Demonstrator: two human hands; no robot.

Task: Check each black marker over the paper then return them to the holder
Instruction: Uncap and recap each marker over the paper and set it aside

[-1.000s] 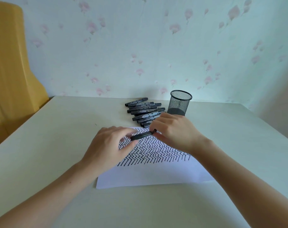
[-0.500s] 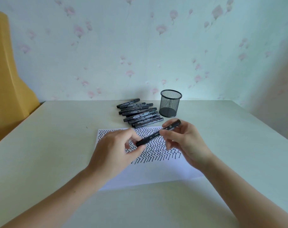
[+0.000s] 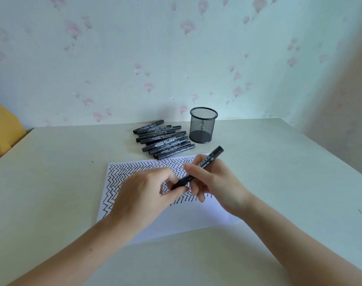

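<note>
One black marker [image 3: 211,156] is held slanted above the white paper [image 3: 186,219], which is covered in black zigzag lines. My right hand [image 3: 215,182] grips the marker's barrel, its far end pointing up toward the holder. My left hand [image 3: 143,195] pinches the marker's lower cap end between thumb and fingers. A pile of several black markers [image 3: 161,140] lies on the table behind the paper. The black mesh holder [image 3: 202,124] stands upright to the right of the pile and looks empty.
The pale table [image 3: 52,182] runs to a flowered wall at the back. A yellow chair back [image 3: 2,129] stands off the table's left edge. The table's right edge slants away past the holder.
Both hands have lifted the marker from the pile's front edge to above the paper. Its far end has tilted upward.
</note>
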